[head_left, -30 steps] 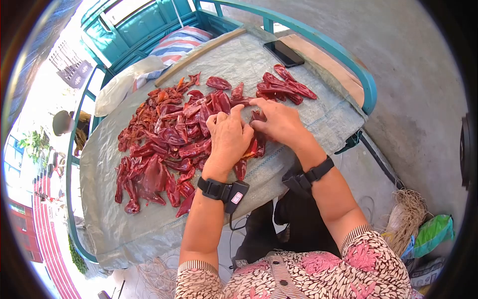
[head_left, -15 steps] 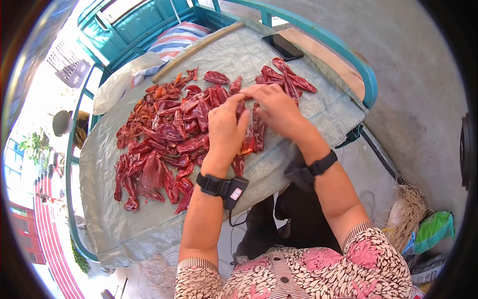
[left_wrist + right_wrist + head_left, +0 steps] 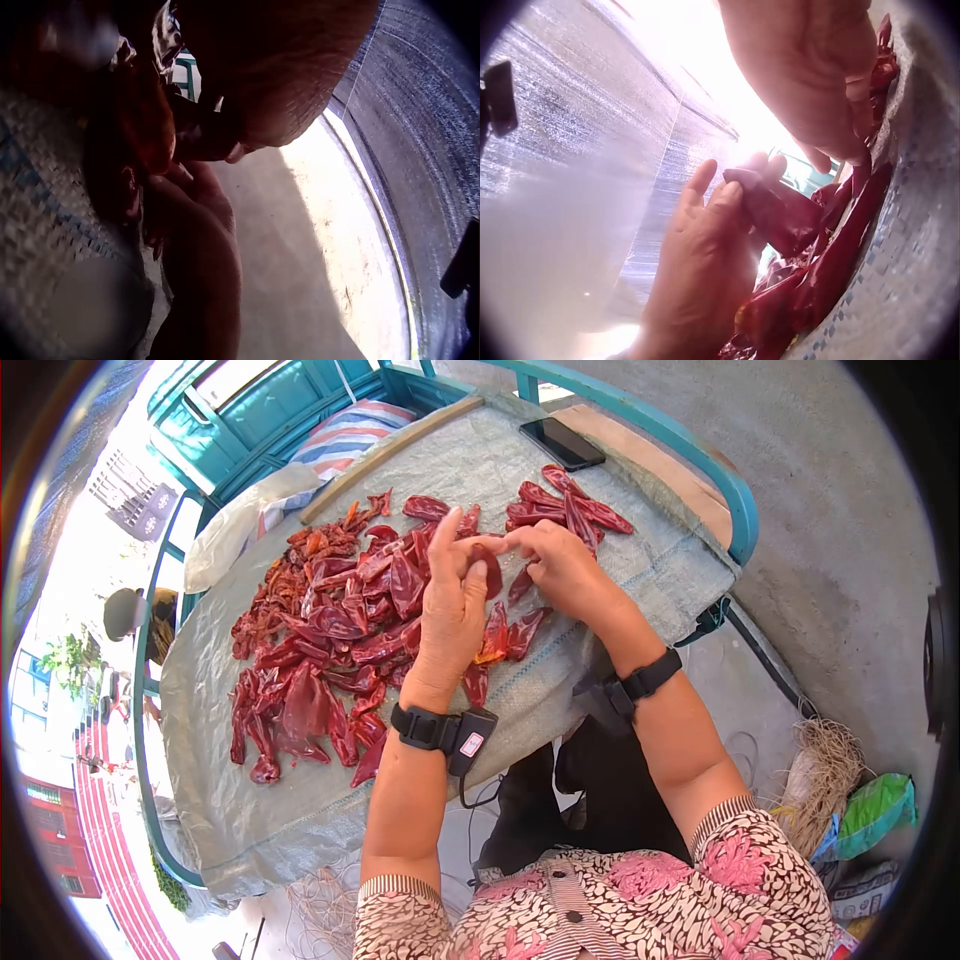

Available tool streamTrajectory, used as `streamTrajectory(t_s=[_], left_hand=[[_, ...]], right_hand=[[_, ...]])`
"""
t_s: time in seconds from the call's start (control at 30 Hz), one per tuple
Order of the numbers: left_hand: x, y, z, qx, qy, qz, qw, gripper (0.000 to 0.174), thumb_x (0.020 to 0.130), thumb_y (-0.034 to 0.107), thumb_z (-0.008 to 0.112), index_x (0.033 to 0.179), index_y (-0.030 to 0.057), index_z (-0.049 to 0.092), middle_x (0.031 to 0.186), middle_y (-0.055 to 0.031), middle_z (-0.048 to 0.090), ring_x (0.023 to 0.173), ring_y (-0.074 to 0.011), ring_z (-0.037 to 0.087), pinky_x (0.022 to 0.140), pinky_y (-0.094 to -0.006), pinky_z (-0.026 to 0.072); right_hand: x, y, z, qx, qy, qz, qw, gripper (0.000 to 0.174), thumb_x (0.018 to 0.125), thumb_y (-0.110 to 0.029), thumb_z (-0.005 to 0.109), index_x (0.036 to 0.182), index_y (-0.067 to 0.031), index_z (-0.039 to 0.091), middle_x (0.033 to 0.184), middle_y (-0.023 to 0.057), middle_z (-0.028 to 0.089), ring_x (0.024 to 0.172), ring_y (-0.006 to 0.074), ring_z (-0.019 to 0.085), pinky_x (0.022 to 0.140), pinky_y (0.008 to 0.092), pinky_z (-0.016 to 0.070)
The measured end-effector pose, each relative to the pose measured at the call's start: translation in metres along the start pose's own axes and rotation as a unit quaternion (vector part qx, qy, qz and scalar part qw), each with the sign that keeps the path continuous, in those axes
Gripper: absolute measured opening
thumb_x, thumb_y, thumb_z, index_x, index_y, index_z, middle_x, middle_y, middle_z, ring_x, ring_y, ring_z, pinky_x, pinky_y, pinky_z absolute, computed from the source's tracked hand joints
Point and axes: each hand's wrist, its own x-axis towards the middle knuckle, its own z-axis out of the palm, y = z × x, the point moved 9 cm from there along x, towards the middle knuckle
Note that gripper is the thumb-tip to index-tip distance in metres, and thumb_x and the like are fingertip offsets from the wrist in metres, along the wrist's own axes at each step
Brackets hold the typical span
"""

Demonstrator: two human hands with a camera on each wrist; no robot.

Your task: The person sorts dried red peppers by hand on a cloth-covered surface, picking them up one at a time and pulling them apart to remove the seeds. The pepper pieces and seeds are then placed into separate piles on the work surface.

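In the head view my left hand [image 3: 455, 605] pinches a dark red dried chili pepper [image 3: 489, 568] between thumb and fingers, its index finger raised. The right wrist view shows this pepper [image 3: 776, 214] lying flat and wide, the thumb on its near side. My right hand [image 3: 562, 572] is beside it, its index fingertip at the left fingers. Its other fingers curl down onto another red pepper [image 3: 520, 586], whose end shows under the fingertips. Below the hands lie a pepper with an orange patch [image 3: 493, 635] and a darker one [image 3: 525, 632].
A large heap of red peppers [image 3: 330, 615] spreads left of the hands on a woven sheet [image 3: 230, 800]. A small pile of whole peppers [image 3: 600, 512] lies at the right, below a phone [image 3: 562, 443]. A wooden strip [image 3: 390, 460] and teal rail [image 3: 690, 450] bound the far side.
My left hand has opened out and turned, and the pepper in it now shows. The right hand has curled its fingers in more. A darker pepper below has shifted.
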Motion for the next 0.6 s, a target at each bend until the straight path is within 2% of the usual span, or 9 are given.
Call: streamTrajectory(t_s=[0.07, 0.13, 0.27, 0.3, 0.4, 0.5, 0.53, 0.57, 0.6], left_hand=[[-0.002, -0.006, 0.005, 0.007, -0.037, -0.046, 0.998, 0.058, 0.104, -0.002, 0.044, 0.157, 0.0072, 0.023, 0.13, -0.0149, 0.061, 0.115, -0.0197, 0.061, 0.102, -0.0321, 0.0463], [-0.003, -0.004, 0.008, 0.029, -0.059, -0.059, 0.996, 0.059, 0.103, -0.002, 0.046, 0.157, 0.0072, 0.023, 0.132, -0.0155, 0.06, 0.115, -0.0204, 0.061, 0.103, -0.0323, 0.0463], [-0.002, 0.0, 0.004, 0.126, 0.015, 0.02, 0.992, 0.054, 0.102, -0.003, 0.048, 0.154, 0.0054, 0.033, 0.134, -0.0156, 0.059, 0.115, -0.021, 0.062, 0.099, -0.0329, 0.049], [-0.002, -0.001, 0.001, 0.16, 0.023, 0.027, 0.986, 0.052, 0.102, -0.004, 0.048, 0.152, 0.0048, 0.036, 0.133, -0.0154, 0.059, 0.114, -0.0208, 0.062, 0.097, -0.0327, 0.0501], [-0.001, -0.005, -0.018, 0.188, 0.073, 0.005, 0.979, 0.044, 0.101, -0.006, 0.046, 0.145, 0.003, 0.045, 0.127, -0.0142, 0.06, 0.105, -0.0184, 0.066, 0.087, -0.03, 0.0533], [-0.003, -0.004, -0.034, 0.14, 0.142, -0.044, 0.979, 0.039, 0.102, -0.006, 0.042, 0.139, 0.0021, 0.05, 0.119, -0.0124, 0.061, 0.091, -0.0147, 0.068, 0.075, -0.0261, 0.0541], [-0.005, -0.005, -0.039, 0.118, 0.166, -0.06, 0.977, 0.038, 0.102, -0.007, 0.041, 0.138, 0.002, 0.051, 0.117, -0.0117, 0.062, 0.087, -0.0134, 0.068, 0.071, -0.0247, 0.0538], [-0.006, -0.004, -0.043, 0.134, 0.186, -0.042, 0.972, 0.036, 0.102, -0.006, 0.038, 0.135, 0.0016, 0.052, 0.114, -0.0108, 0.062, 0.079, -0.0113, 0.067, 0.064, -0.0234, 0.0523], [-0.007, -0.004, -0.045, 0.13, 0.19, -0.051, 0.972, 0.035, 0.102, -0.006, 0.039, 0.134, 0.0016, 0.052, 0.113, -0.0103, 0.063, 0.079, -0.0108, 0.067, 0.064, -0.0231, 0.0521]], right_hand=[[0.002, 0.009, -0.003, 0.001, -0.01, 0.057, 0.998, 0.041, 0.078, 0.014, 0.054, 0.108, -0.0081, 0.071, 0.099, 0.0158, 0.065, 0.094, 0.0351, 0.064, 0.083, 0.0428, 0.0525], [0.004, 0.006, -0.017, 0.008, 0.049, 0.041, 0.998, 0.039, 0.078, 0.013, 0.056, 0.108, -0.0072, 0.071, 0.099, 0.0151, 0.066, 0.095, 0.0334, 0.064, 0.083, 0.0418, 0.0525], [0.001, -0.008, -0.059, -0.034, 0.225, 0.007, 0.974, 0.033, 0.08, 0.008, 0.061, 0.107, -0.006, 0.071, 0.098, 0.0131, 0.067, 0.094, 0.0314, 0.065, 0.083, 0.039, 0.0526], [-0.001, -0.024, -0.069, -0.12, 0.25, -0.014, 0.961, 0.03, 0.081, 0.002, 0.067, 0.109, -0.0071, 0.072, 0.099, 0.012, 0.067, 0.091, 0.03, 0.066, 0.082, 0.0382, 0.0533], [0.002, -0.022, -0.059, 0.063, 0.136, 0.038, 0.988, 0.03, 0.08, -0.002, 0.07, 0.11, -0.0077, 0.071, 0.101, 0.0117, 0.067, 0.091, 0.0286, 0.067, 0.081, 0.0386, 0.0543], [-0.002, -0.033, -0.017, 0.138, -0.112, 0.004, 0.984, 0.033, 0.078, -0.006, 0.072, 0.111, -0.0089, 0.071, 0.106, 0.0114, 0.067, 0.092, 0.0271, 0.068, 0.08, 0.0384, 0.0549], [-0.007, -0.04, -0.007, 0.108, -0.17, -0.005, 0.98, 0.033, 0.078, -0.006, 0.072, 0.111, -0.0093, 0.071, 0.107, 0.0113, 0.067, 0.093, 0.0272, 0.068, 0.08, 0.0383, 0.0548], [-0.014, -0.049, 0.002, 0.079, -0.226, -0.014, 0.971, 0.033, 0.077, -0.007, 0.072, 0.111, -0.0096, 0.071, 0.107, 0.0112, 0.067, 0.093, 0.0274, 0.068, 0.081, 0.0381, 0.0547], [-0.021, -0.058, 0.01, 0.049, -0.282, -0.022, 0.958, 0.033, 0.077, -0.008, 0.072, 0.11, -0.0099, 0.071, 0.108, 0.0111, 0.067, 0.094, 0.0275, 0.068, 0.081, 0.038, 0.0546]])
